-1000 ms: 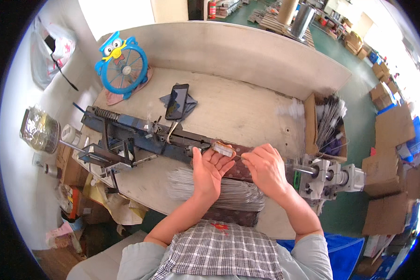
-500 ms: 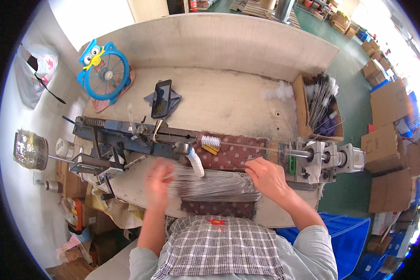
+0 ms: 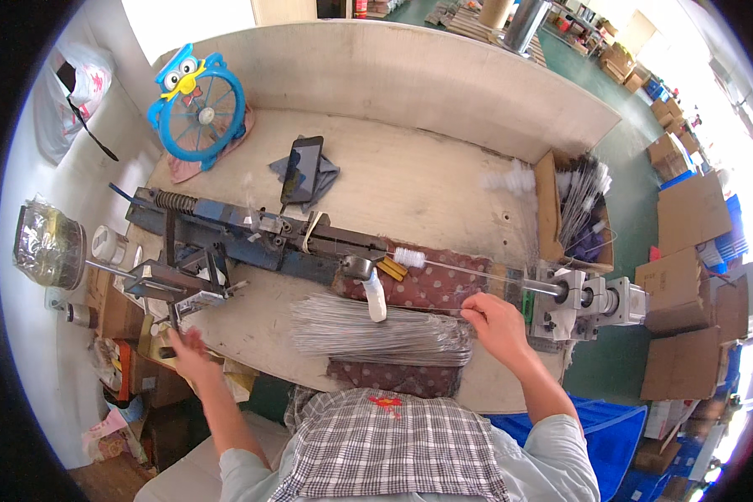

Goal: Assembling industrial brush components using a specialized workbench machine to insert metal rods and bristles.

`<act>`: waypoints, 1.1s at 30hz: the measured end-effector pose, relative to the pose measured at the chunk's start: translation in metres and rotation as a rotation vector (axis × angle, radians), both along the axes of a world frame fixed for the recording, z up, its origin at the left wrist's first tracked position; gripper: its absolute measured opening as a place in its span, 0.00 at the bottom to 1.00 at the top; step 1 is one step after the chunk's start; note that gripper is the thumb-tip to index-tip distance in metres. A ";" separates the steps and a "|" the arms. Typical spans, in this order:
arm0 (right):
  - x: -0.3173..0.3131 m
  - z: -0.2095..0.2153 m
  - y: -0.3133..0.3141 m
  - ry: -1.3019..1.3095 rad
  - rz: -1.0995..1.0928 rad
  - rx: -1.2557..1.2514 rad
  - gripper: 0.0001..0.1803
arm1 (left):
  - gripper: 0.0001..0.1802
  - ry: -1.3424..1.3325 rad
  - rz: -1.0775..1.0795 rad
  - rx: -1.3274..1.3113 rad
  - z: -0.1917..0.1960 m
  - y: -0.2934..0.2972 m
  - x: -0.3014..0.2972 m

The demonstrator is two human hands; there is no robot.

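My left hand [image 3: 191, 351], smeared by motion, is at the dark crank handle [image 3: 168, 352] of the bench machine [image 3: 259, 243]; whether its fingers wrap the handle is unclear. My right hand [image 3: 495, 325] is pinched near the right end of a bundle of thin metal wires [image 3: 376, 333]; whatever lies between its fingertips is too small to tell. Behind it, a wire brush [image 3: 411, 257] with white bristles sits between the machine's jaws and the metal chuck [image 3: 545, 287] on the right. A white-handled lever [image 3: 376, 299] slants down over the wires.
A blue cartoon fan [image 3: 199, 117] and a phone [image 3: 302, 167] on a grey cloth stand toward the back. To the right, a cardboard box [image 3: 547, 201] holds several finished-looking brushes. Dotted brown cloth [image 3: 393, 376] lies beneath the wires. A blue crate [image 3: 598, 435] is beside me.
My left hand has moved from the wire bundle leftward to the crank handle. My right hand stays pinched near the bundle's right end. The whole view has shifted slightly.
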State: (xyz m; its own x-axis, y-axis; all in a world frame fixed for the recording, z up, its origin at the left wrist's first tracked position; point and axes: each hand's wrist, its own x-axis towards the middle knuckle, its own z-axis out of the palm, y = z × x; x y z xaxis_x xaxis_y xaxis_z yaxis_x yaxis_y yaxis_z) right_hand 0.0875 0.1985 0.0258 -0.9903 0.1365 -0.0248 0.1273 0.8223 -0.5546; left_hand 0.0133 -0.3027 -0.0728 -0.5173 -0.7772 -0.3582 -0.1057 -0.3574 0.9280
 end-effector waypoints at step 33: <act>-0.030 0.073 0.065 0.296 -0.144 -0.153 0.11 | 0.11 0.793 -1.571 -0.928 0.104 0.407 -0.016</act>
State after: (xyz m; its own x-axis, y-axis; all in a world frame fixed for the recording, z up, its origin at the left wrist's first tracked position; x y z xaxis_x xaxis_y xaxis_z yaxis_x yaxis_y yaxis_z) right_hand 0.0574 0.2633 0.0984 -0.9283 0.2923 0.2297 0.0512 0.7126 -0.6997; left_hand -0.0023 0.1044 0.0311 -0.6215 0.6565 0.4275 0.6651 0.1537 0.7308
